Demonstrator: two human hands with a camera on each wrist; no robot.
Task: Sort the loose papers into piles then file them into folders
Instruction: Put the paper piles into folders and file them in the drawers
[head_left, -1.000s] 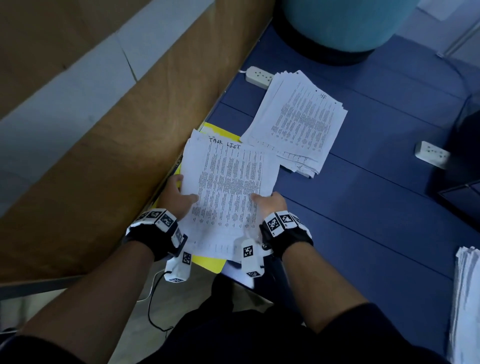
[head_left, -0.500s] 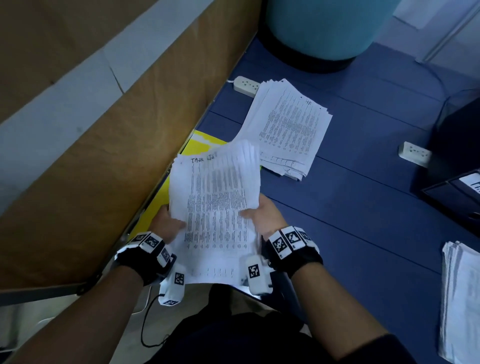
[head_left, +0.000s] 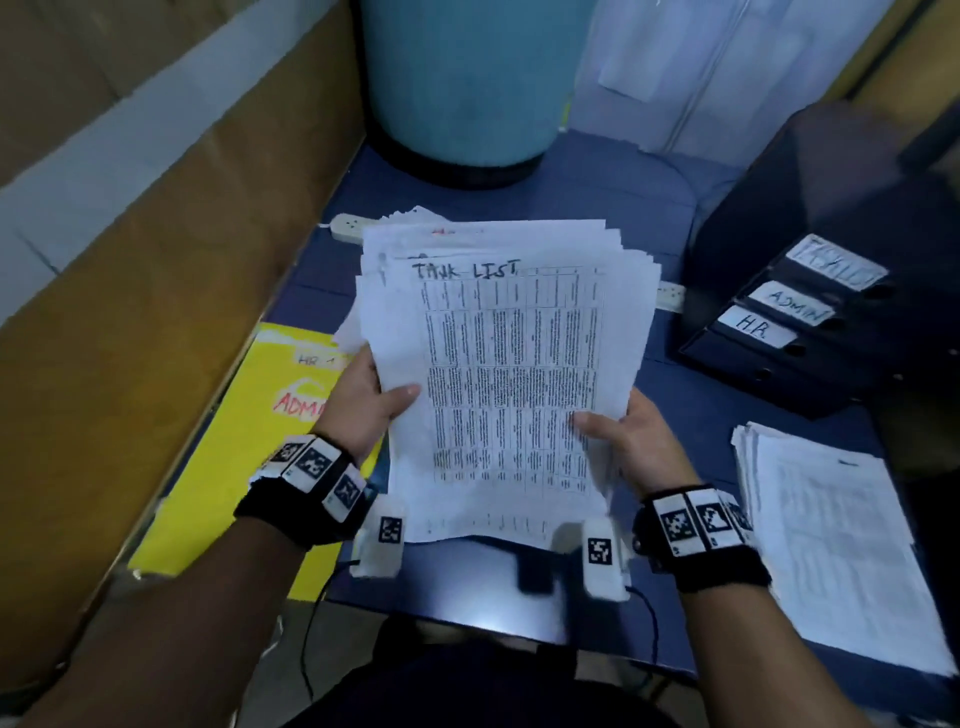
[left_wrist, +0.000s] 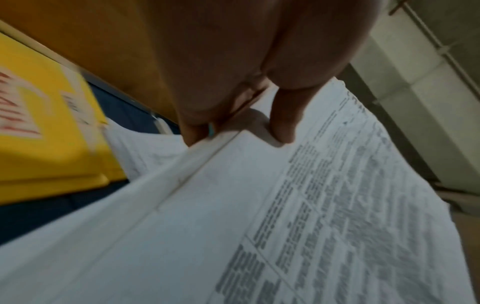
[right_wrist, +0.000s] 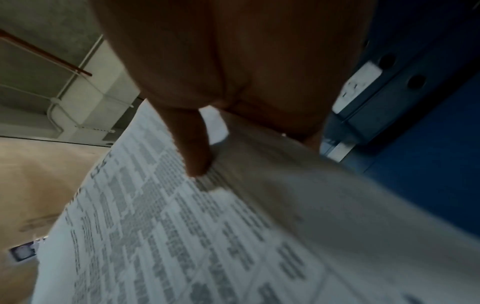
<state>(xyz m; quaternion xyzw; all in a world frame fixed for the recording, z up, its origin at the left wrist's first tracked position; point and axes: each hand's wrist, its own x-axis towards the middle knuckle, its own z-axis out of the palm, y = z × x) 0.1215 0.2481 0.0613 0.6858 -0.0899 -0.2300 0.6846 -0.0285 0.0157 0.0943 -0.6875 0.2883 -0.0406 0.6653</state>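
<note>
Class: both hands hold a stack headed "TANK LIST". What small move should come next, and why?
Probably tap the stack square on the blue desk. Its upper edges are fanned and uneven, and the left hand and right hand already grip its sides, so squaring looks easy before filing.

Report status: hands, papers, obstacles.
Left hand and right hand grip thick white printed paper stack, lifted above blue table. Nothing blocking.

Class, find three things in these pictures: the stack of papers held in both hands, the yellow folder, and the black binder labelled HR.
stack of papers (head_left: 514, 374), head view, middle of the top printed sheet.
yellow folder (head_left: 234, 467), head view, bare yellow cover below the red writing.
HR binder (head_left: 753, 328), head view, its white spine label.
</note>
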